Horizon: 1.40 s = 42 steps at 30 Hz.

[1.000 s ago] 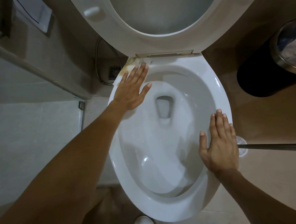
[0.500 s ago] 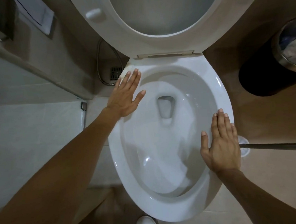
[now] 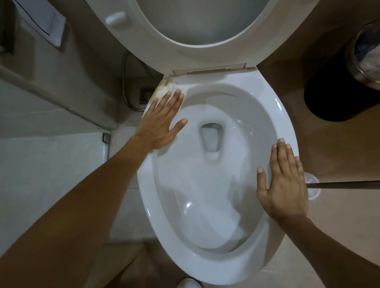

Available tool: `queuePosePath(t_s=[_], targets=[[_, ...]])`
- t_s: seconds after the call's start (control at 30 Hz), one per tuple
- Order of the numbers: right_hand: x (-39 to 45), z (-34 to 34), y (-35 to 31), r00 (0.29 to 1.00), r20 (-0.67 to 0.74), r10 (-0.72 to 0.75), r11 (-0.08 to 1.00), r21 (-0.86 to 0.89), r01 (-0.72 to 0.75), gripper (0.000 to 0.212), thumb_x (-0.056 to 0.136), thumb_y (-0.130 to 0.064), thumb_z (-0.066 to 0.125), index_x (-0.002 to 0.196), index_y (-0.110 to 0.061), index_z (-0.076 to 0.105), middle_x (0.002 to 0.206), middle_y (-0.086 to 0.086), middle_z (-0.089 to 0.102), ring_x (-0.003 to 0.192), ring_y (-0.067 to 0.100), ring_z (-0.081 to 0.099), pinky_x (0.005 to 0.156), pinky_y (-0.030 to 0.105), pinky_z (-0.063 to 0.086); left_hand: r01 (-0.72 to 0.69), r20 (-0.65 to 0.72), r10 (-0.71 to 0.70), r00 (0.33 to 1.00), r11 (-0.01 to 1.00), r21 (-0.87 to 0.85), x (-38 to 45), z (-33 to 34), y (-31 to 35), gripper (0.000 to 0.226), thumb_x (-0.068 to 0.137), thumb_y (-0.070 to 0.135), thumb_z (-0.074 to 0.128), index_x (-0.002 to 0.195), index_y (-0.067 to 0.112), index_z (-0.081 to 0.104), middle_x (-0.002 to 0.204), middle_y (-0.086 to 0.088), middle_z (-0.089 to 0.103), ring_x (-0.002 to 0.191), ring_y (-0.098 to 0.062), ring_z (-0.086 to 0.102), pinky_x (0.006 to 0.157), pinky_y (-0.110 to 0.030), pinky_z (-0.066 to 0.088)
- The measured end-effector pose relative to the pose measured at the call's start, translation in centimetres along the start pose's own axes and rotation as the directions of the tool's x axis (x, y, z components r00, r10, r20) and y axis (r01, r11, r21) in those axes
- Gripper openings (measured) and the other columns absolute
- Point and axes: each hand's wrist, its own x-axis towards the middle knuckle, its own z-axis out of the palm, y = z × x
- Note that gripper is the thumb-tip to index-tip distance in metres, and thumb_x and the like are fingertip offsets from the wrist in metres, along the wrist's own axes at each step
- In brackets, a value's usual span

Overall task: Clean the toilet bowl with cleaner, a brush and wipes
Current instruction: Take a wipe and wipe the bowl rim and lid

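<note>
- Bowl point(image 3: 278, 106): white, centre of floor, seat point(image 3: 200, 42) raised at far end.
- Left hand point(image 3: 160, 123): fingers straight and spread, pressing a stained wipe point(image 3: 164, 90) flat on the far-left rim.
- Right hand point(image 3: 282, 184): flat, fingers together, resting on the right rim.
- Brush point(image 3: 345, 186): lying on floor just right of the bowl.
- Bin point(image 3: 346, 83): dark, far right.
- Hose point(image 3: 127, 80): far left of bowl.

Your left hand point(image 3: 160, 125) lies flat on the toilet bowl's point(image 3: 216, 274) far-left rim, over a stained wipe point(image 3: 164, 90) just below the raised seat point(image 3: 155, 42). Your right hand point(image 3: 282, 187) covers the right rim, with the brush handle point(image 3: 349, 185) just beside it. The bowl's middle lies open between them; a bin point(image 3: 338, 88) stands far right.
</note>
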Motion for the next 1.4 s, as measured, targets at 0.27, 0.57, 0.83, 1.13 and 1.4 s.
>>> queuePosePath(t_s=[0.27,0.57,0.83,1.13,1.4], targets=[[-0.1,0.1,0.1,1.000,0.001,-0.001,1.000,0.013,0.001,0.068,0.094,-0.041,0.025,0.150,-0.003,0.023,0.159,0.008,0.014,0.148,0.018,0.009,0.120,0.034,0.005,-0.056,0.012,0.055,0.998,0.996,0.073,3.2,-0.4,1.4,0.070,0.095,0.056,0.008,0.153,0.015,0.004,0.160,0.000,0.000,0.147,-0.018,-0.001,0.118,-0.039,0.002],[-0.1,0.0,-0.1,1.000,0.010,0.006,1.000,0.011,-0.006,0.068,0.094,-0.040,0.026,0.150,-0.003,0.023,0.160,0.008,0.013,0.148,0.018,0.008,0.120,0.029,-0.001,-0.048,0.050,0.045,0.998,0.997,0.056,-1.4,0.0,-0.7,0.070,0.096,0.055,0.006,0.152,0.014,0.001,0.160,0.001,-0.004,0.146,-0.015,-0.006,0.119,-0.036,0.002],[0.0,0.1,0.0,1.000,0.017,0.009,1.000,0.003,-0.009,0.068,0.094,-0.041,0.025,0.151,-0.003,0.021,0.160,0.007,0.012,0.148,0.016,0.007,0.120,0.029,-0.002,-0.165,0.085,0.156,0.984,0.980,0.112,3.5,-1.0,0.7,0.070,0.095,0.055,0.004,0.152,0.016,-0.001,0.160,0.000,-0.005,0.147,-0.019,-0.005,0.119,-0.039,0.000],[0.0,0.1,0.2,1.000,0.014,0.005,1.000,0.021,-0.005,0.067,0.095,-0.041,0.025,0.151,-0.004,0.022,0.159,0.007,0.014,0.148,0.018,0.009,0.120,0.030,0.002,-0.240,0.085,0.228,0.970,0.956,0.171,6.2,-1.3,2.3,0.067,0.096,0.052,0.006,0.152,0.016,-0.002,0.160,0.000,-0.003,0.147,-0.019,-0.003,0.118,-0.038,0.000],[-0.1,0.2,0.1,1.000,0.018,0.003,1.000,0.003,-0.004,0.068,0.094,-0.042,0.024,0.151,-0.004,0.021,0.160,0.008,0.012,0.148,0.018,0.007,0.121,0.036,0.007,-0.149,0.163,0.117,0.980,0.968,0.202,1.0,-2.1,-0.6,0.078,0.088,0.060,-0.006,0.152,0.015,-0.004,0.154,0.007,-0.015,0.147,-0.018,-0.005,0.119,-0.036,0.002]])
